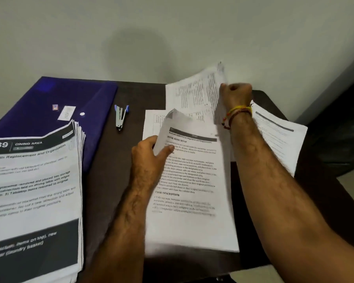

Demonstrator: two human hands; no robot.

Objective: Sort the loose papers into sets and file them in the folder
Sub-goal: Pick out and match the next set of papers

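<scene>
Left hand (149,156) pinches the near sheet (189,180); right hand (236,93) grips a lifted sheet (194,92) farther back. The folder (49,99) lies far left, nearer the left hand.

Wall (172,27): plain, pale, with a soft shadow in the middle.
Table (131,94): dark brown, set against the wall.
Floor (353,182): light, seen at right.
Dark furniture (339,127): right of table.

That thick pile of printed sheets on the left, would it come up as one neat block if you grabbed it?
Probably not. The thick pile is loose sheets, their top-right edges already fanned, so it would likely sag and slide apart. It looks heavy for one hand. Part of it overlaps the blue folder, which may let it slip when pushed.
</scene>
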